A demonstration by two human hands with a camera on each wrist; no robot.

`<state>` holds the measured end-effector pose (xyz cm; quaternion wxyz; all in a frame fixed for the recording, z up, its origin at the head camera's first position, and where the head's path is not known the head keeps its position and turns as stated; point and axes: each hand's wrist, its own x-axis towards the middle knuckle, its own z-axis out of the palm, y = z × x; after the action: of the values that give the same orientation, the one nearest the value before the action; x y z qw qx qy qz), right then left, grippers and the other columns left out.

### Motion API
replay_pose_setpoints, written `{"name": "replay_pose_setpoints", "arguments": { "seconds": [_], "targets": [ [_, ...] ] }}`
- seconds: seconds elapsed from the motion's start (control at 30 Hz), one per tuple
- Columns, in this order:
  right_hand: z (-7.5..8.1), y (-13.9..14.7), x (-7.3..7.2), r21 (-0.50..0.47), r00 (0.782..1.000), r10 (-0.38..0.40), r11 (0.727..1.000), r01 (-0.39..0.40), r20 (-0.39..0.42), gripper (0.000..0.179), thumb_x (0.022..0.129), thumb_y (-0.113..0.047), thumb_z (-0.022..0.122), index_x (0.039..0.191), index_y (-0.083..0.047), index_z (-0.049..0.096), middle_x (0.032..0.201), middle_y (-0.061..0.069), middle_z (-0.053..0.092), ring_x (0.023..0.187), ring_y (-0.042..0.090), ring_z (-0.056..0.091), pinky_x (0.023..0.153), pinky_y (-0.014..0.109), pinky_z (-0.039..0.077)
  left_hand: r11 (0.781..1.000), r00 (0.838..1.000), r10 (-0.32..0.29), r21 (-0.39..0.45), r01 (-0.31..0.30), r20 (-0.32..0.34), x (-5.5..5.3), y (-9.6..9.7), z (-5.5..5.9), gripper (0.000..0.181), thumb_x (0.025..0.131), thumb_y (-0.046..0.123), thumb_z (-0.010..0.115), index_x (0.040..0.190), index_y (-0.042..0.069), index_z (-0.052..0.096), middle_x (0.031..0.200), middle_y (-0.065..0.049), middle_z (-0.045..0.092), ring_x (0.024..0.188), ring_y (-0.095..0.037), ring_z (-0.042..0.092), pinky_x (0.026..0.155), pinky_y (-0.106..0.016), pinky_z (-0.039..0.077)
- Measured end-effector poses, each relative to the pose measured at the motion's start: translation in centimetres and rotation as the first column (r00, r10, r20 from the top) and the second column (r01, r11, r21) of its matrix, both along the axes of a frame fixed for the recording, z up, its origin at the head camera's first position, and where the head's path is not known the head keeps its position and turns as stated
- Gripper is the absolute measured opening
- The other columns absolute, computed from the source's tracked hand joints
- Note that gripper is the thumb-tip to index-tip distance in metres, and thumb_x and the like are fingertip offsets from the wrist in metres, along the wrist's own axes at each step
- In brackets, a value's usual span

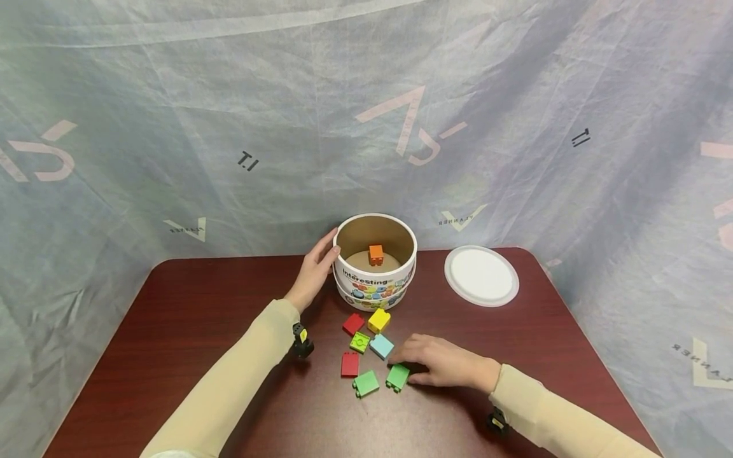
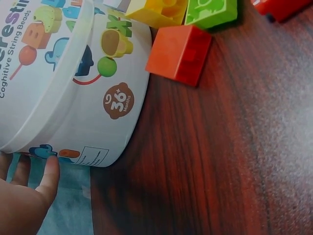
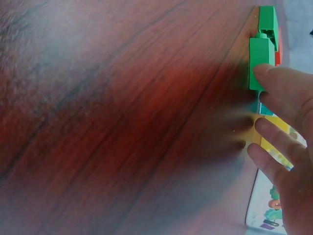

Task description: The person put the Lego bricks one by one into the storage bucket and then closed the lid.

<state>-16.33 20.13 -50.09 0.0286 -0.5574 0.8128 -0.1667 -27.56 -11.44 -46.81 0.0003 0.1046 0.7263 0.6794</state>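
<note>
My left hand (image 1: 314, 270) lies against the left side of a white round bucket (image 1: 372, 289), fingertips touching its wall just under the rim. Inside the bucket is an orange toy brick (image 1: 375, 254). Over the right part of the brick group, my right hand (image 1: 441, 361) has thumb and forefinger curved about a green toy brick (image 1: 397, 378), the thumb at its near side. Beside it lies another green brick (image 1: 366, 384). A light blue brick (image 1: 382, 346) sits just beyond the fingertips. In the right wrist view the thumb overlaps the green brick (image 3: 260, 63).
Between bucket and hands lie two red bricks, one farther (image 1: 353, 324) and one nearer (image 1: 350, 365), a yellow brick (image 1: 379, 320) and a lime brick (image 1: 359, 342). A white round lid (image 1: 482, 276) rests at the table's back right. Grey cloth (image 1: 366, 114) hangs behind the table.
</note>
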Motion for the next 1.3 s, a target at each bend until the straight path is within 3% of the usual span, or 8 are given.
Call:
{"name": "replay_pose_setpoints", "arguments": {
  "seconds": [0.3,0.5,0.9,1.17,1.3],
  "targets": [
    [0.1,-0.1,0.0,-0.009,0.999,0.021,1.000,-0.022,-0.037,0.039,0.091,-0.020,0.082,0.128,-0.016,0.071,0.120,-0.008,0.071,0.110,0.011,0.062,0.095,0.030,0.054,1.000,1.000,-0.014,0.014,0.014,0.014,0.1,0.0,0.2,0.058,0.111,0.029,0.051,0.165,0.024,0.032,0.170,-0.003,0.028,0.150,-0.029,0.038,0.114,-0.059,0.041],
    [-0.1,-0.1,0.1,-0.027,0.997,0.021,0.999,-0.023,-0.080,0.036,0.089,-0.020,0.083,0.123,-0.017,0.072,0.117,-0.009,0.071,0.105,0.009,0.061,0.092,0.026,0.053,1.000,1.000,-0.005,-0.009,0.005,0.009,0.2,0.0,0.1,0.056,0.111,0.032,0.052,0.164,0.029,0.035,0.169,0.001,0.031,0.150,-0.024,0.038,0.114,-0.054,0.043],
    [0.0,0.4,0.2,-0.041,1.000,-0.021,0.999,0.022,0.009,0.033,0.090,-0.019,0.083,0.121,-0.016,0.072,0.111,-0.007,0.069,0.104,0.007,0.061,0.091,0.027,0.055,0.998,1.000,-0.019,-0.052,0.020,0.023,0.5,0.2,0.0,0.056,0.112,0.038,0.050,0.164,0.035,0.033,0.170,0.003,0.028,0.152,-0.024,0.034,0.115,-0.057,0.041],
    [1.7,0.4,-0.4,-0.038,0.998,-0.051,0.998,0.052,0.028,0.035,0.090,-0.019,0.084,0.122,-0.016,0.072,0.113,-0.009,0.069,0.107,0.009,0.062,0.095,0.030,0.054,0.998,0.999,-0.046,-0.034,0.047,0.028,0.1,-0.1,0.5,0.057,0.112,0.033,0.048,0.166,0.029,0.029,0.171,-0.003,0.025,0.151,-0.029,0.036,0.112,-0.059,0.043],
    [2.9,0.2,-0.7,-0.051,0.997,-0.073,0.996,0.074,0.021,0.034,0.088,-0.019,0.086,0.119,-0.017,0.073,0.110,-0.010,0.069,0.105,0.008,0.062,0.094,0.030,0.055,0.998,0.999,-0.044,-0.042,0.045,0.028,0.2,-0.2,0.6,0.056,0.112,0.035,0.049,0.165,0.032,0.031,0.171,-0.001,0.027,0.150,-0.027,0.038,0.112,-0.058,0.044]
  ]
}}
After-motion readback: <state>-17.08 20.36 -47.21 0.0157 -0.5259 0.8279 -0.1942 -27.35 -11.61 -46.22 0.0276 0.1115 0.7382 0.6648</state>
